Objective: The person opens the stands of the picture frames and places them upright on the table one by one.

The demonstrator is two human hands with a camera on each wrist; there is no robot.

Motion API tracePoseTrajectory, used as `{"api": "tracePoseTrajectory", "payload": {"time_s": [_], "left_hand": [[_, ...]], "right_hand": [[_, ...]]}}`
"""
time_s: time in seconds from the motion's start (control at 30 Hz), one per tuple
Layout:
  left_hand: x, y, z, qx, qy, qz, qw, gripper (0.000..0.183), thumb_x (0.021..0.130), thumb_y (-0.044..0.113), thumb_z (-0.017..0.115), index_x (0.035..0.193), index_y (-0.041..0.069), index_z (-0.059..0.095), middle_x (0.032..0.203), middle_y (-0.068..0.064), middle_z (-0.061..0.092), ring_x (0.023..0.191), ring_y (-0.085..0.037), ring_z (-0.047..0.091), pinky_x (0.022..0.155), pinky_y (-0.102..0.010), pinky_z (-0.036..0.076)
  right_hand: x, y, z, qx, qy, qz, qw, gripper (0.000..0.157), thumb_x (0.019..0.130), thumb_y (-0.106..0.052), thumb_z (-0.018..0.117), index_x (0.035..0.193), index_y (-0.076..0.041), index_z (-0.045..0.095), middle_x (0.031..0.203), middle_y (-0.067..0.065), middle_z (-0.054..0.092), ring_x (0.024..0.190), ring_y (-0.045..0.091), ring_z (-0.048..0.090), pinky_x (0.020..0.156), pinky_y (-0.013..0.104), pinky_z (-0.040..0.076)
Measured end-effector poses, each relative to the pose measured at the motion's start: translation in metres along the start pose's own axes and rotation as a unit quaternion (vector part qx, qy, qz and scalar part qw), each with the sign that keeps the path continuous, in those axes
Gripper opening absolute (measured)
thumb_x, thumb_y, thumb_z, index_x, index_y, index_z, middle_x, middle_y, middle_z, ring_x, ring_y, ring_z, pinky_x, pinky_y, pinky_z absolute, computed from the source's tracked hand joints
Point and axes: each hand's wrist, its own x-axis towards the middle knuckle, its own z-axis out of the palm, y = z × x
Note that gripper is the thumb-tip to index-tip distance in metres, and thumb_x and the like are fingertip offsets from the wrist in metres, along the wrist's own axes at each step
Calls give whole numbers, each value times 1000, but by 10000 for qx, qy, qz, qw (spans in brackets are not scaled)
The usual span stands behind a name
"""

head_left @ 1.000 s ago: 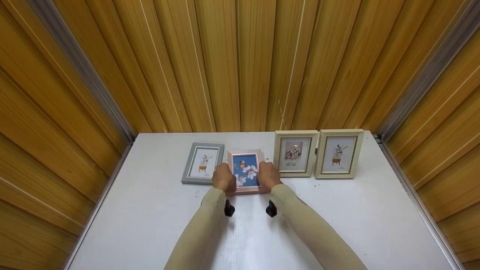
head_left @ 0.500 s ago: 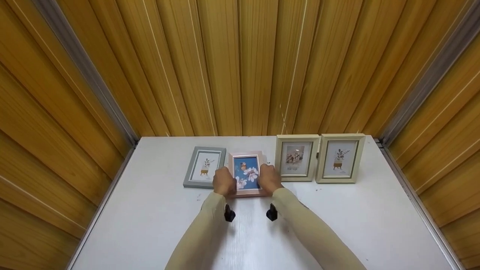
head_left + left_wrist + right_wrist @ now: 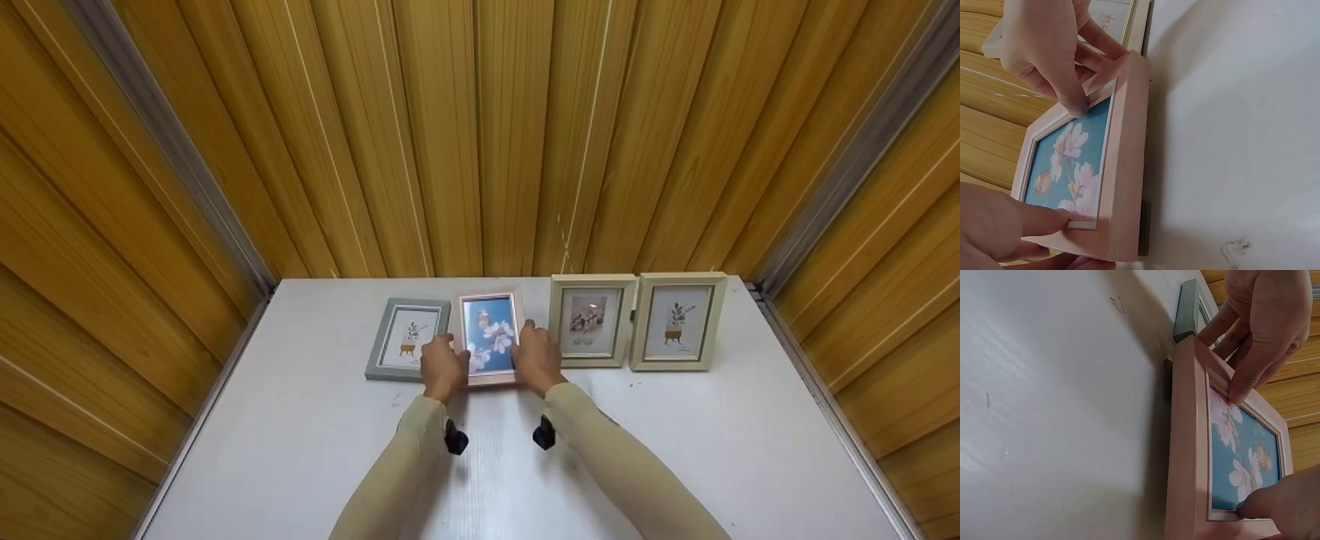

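A pink photo frame (image 3: pixel 491 337) with a blossom picture stands at mid-table in the head view, tilted back. My left hand (image 3: pixel 444 364) grips its left side, the thumb on the front edge and the fingers behind. On the opposite side my right hand (image 3: pixel 538 354) holds it the same way. Both wrist views show the thumbs over the inner border of the pink frame (image 3: pixel 1129 157). A dark piece, perhaps its stand, shows behind its lower edge. Just left of my left hand, a grey-green photo frame (image 3: pixel 381 341) leans back.
Two cream photo frames, one with a bouquet picture (image 3: pixel 589 326) and one with a potted plant picture (image 3: pixel 677 322), stand side by side right of my right hand. The white table (image 3: pixel 285 450) ends at a wood-patterned wall (image 3: pixel 510 150). Small marks dot the tabletop.
The pink frame's top edge has risen, so it stands more upright. Both hands stay at its sides; my left fingers have loosened and spread slightly. The other frames stay in place.
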Motion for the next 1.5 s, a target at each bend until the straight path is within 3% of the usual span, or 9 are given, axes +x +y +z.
{"api": "tracePoseTrajectory", "payload": {"time_s": [0.13, 0.37, 0.57, 0.7, 1.2, 1.5], "left_hand": [[-2, 0, -2, -402, 269, 13, 9988, 40, 87, 6, 79, 125, -3, 71, 101, -19, 75, 89, -30, 72, 82, -47, 58], [-4, 0, -5, -798, 830, 443, 9924, 33, 90, 8, 77, 123, 2, 73, 96, -14, 75, 85, -29, 70, 78, -47, 57], [-4, 3, -4, -1083, 1082, 673, 9859, 34, 91, 11, 77, 125, 6, 74, 93, -10, 75, 72, -20, 67, 64, -40, 55], [-4, 3, -2, -1086, 1224, 745, 9837, 37, 89, 10, 79, 125, 7, 74, 91, -9, 75, 71, -20, 66, 63, -39, 54], [-11, 7, -6, -892, 1406, 691, 9836, 39, 89, 10, 79, 127, 8, 73, 94, -8, 76, 71, -20, 66, 64, -40, 55], [-20, 17, -14, -935, 1678, 1259, 9733, 43, 85, 7, 82, 127, 5, 73, 92, -7, 75, 67, -15, 65, 58, -34, 52]], "right_hand": [[0, -5, 0, 9, 176, 25, 9998, 35, 94, -15, 75, 118, 5, 60, 99, 24, 68, 92, 40, 70, 73, 53, 58], [1, -11, -2, 346, 434, -36, 9985, 41, 98, -17, 70, 132, -1, 54, 109, 21, 66, 96, 36, 69, 78, 50, 59], [7, -13, -6, 554, 787, -189, 9952, 45, 98, -15, 71, 137, -1, 53, 113, 21, 67, 96, 36, 69, 82, 48, 59], [8, -13, -7, 519, 932, -302, 9938, 46, 96, -13, 72, 136, 0, 55, 110, 22, 67, 94, 37, 69, 82, 49, 58], [13, -12, -6, 638, 675, -158, 9955, 45, 98, -15, 68, 139, -1, 54, 117, 21, 67, 101, 36, 68, 86, 49, 57], [25, -13, -10, 838, 229, 265, 9959, 47, 101, -19, 64, 144, -5, 51, 126, 18, 65, 112, 35, 66, 95, 49, 53]]}}
